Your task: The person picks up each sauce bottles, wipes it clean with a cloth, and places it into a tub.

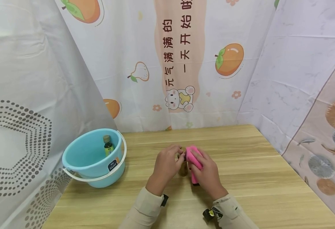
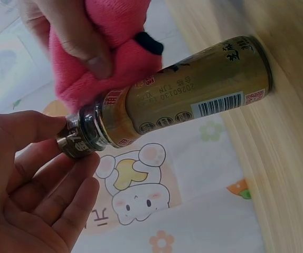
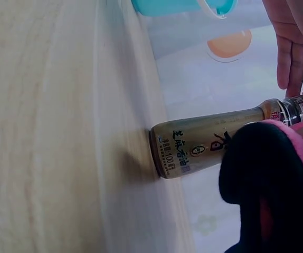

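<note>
A small gold bottle of sesame oil (image 2: 193,95) stands upright on the wooden table between the two hands. Its dark cap (image 2: 76,138) is pinched by the thumb and fingers of my left hand (image 1: 166,160). My right hand (image 1: 209,173) grips a bright pink plush item (image 1: 195,158) with black parts, and presses it against the bottle's neck and shoulder. In the right wrist view the black part (image 3: 259,174) overlaps the lower side of the bottle. The plush item's full shape is hidden by the right hand.
A light blue bucket (image 1: 91,173) with a white handle (image 1: 114,171) stands at the table's left. Inside it is a small dark bottle (image 1: 108,146) with a yellow-green label. A printed curtain (image 1: 121,92) hangs behind the wooden table (image 1: 256,178).
</note>
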Available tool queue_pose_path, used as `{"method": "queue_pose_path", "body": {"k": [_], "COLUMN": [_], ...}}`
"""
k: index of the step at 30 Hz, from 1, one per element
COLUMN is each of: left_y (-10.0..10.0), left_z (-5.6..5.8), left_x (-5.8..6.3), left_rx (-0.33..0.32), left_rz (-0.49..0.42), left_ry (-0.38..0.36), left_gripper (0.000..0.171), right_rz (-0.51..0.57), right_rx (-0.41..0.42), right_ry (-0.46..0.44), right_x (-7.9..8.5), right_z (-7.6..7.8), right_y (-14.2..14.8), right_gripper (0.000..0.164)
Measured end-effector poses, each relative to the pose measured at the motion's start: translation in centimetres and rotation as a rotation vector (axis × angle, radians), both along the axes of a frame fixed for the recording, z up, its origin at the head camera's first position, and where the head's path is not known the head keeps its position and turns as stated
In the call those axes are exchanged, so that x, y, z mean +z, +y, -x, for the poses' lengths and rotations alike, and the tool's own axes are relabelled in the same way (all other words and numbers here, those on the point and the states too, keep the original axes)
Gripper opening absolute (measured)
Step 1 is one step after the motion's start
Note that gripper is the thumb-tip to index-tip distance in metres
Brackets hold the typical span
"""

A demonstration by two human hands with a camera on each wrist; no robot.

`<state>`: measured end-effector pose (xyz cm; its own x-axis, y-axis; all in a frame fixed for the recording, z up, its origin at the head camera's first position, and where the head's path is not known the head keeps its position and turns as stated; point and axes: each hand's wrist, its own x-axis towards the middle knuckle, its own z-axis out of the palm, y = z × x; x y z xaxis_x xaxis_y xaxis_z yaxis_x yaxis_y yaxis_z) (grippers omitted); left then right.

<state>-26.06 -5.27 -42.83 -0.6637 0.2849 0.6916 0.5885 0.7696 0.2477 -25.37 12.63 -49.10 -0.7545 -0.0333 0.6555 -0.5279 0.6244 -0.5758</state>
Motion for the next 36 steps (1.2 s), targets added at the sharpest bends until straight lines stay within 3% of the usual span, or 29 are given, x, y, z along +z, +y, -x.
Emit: {"method": "queue_pose_path", "body": {"k": [9,22,27,36], "left_y": [0.05,0.08,0.12,0.12], "left_z": [0.02,-0.25,-0.29,-0.09], "left_x": [-0.03,0.26,0.32,0.15], "left_rx": [-0.009,0.003,0.01,0.018], "left_rz": [-0.033,-0.028,-0.022,0.006], "left_ry": [-0.008,-0.036,-0.04,-0.008], "left_gripper": [0.009,0.01,0.009,0.006], "right_rz": [-0.083,-0.297,-0.289,-0.166], "right_rx": [-0.03,-0.061,-0.06,-0.063], "right_ry": [-0.157,-0.365,-0.343,-0.184], "right_x": [-0.44,-0.93,-0.97,-0.83], "right_z": [0.11,0.02,0.08,0.11], "right_y": [0.03,0.11,0.11,-0.03], "right_gripper": [0.044,0.041,0.041,0.04]}}
